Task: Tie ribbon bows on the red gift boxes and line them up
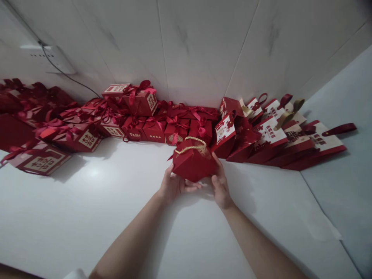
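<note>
Between my two hands is a red gift box with a twisted gold cord handle looped over its top. My left hand cups its left side and underside, some fingers curled beneath. Along the right side, my right hand grips it with fingers up the edge and the thumb toward the front. Just behind the held box stand red boxes tied with ribbon bows. To its right leans a red box with a white printed label.
Ribboned red boxes crowd the left along the tiled wall. Tapered boxes with ribbon loops line the right, by a pale side panel. A cable hangs from a wall socket. The white tabletop lies in front.
</note>
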Action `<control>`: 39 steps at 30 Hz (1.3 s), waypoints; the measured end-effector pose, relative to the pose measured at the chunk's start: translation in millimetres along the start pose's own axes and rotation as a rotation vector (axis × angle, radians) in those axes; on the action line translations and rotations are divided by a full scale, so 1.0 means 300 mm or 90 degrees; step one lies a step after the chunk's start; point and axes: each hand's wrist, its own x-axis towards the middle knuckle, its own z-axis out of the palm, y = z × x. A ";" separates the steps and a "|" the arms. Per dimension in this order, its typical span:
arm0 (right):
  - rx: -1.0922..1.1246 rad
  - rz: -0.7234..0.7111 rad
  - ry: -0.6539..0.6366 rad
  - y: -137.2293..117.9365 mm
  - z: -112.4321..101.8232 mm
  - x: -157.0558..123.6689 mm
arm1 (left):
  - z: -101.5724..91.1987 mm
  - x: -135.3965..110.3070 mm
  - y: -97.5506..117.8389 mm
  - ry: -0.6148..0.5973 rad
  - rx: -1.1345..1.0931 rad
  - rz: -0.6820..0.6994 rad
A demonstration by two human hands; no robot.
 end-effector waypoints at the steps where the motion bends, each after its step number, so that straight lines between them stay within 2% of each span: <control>1: -0.002 0.006 -0.001 0.000 0.002 0.001 | 0.002 -0.002 0.006 -0.007 -0.022 -0.022; 4: -0.019 0.022 0.009 -0.002 0.005 0.003 | 0.002 -0.003 0.024 -0.024 -0.079 -0.088; 8: 0.010 0.063 -0.022 -0.006 0.004 0.002 | -0.005 0.003 0.036 -0.032 -0.124 -0.155; 13: 0.035 0.091 -0.014 -0.008 0.004 0.002 | 0.002 0.003 0.030 -0.007 -0.064 -0.134; 22: 0.017 0.089 0.000 0.009 -0.003 0.003 | 0.006 0.002 0.026 -0.014 0.002 -0.118; 31: 0.056 0.130 0.013 0.012 -0.002 0.002 | 0.012 0.005 0.015 -0.007 0.068 -0.114; 39: -0.009 0.180 0.048 -0.003 -0.011 0.007 | 0.011 0.007 0.006 -0.010 0.112 -0.101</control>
